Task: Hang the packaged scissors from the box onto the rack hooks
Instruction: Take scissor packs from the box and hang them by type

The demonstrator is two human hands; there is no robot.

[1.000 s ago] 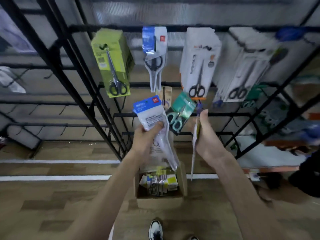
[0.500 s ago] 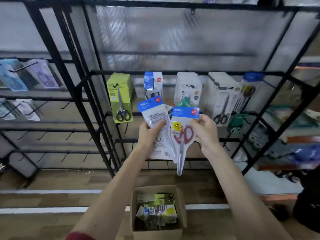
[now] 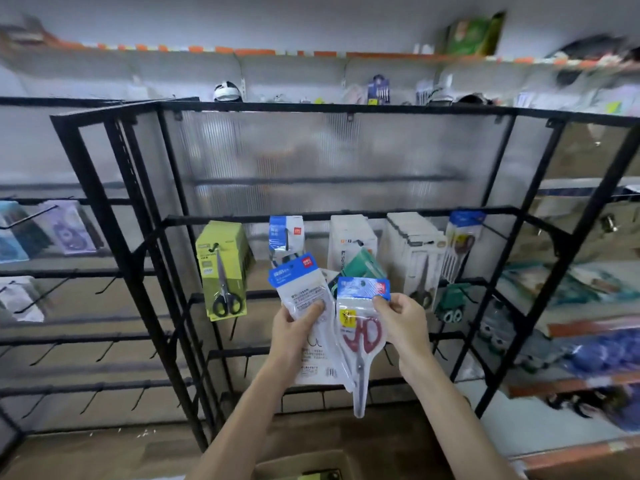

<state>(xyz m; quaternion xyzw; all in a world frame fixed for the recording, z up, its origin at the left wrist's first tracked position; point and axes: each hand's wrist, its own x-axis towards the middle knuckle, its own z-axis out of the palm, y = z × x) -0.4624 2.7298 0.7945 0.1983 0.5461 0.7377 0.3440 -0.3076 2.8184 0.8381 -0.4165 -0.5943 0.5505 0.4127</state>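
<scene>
My left hand [image 3: 294,329] grips a stack of white scissor packs with blue headers [image 3: 301,289], their backs facing me. My right hand [image 3: 403,318] pinches one pack of red-handled scissors [image 3: 360,336] by its blue header, front facing me, tip hanging down. Both are held in front of the black wire rack [image 3: 332,214]. Several packs hang on the rack's hooks: a green pack [image 3: 223,268], a blue-headed pack [image 3: 285,233], white packs [image 3: 351,242] and more to the right. The cardboard box [image 3: 301,465] sits below at the frame's bottom edge.
Bare black hooks [image 3: 104,351] line the rack section to the left, with correction-tape packs [image 3: 72,230] above them. A rail [image 3: 325,180] high on the rack carries nothing. Shelves with stationery stand on the right [image 3: 588,341]. A wall shelf runs overhead [image 3: 311,55].
My head has tilted up, so the rack top and wall shelf came into view and the box dropped to the bottom edge. My right hand turned its pack face-on a second ago and still holds it.
</scene>
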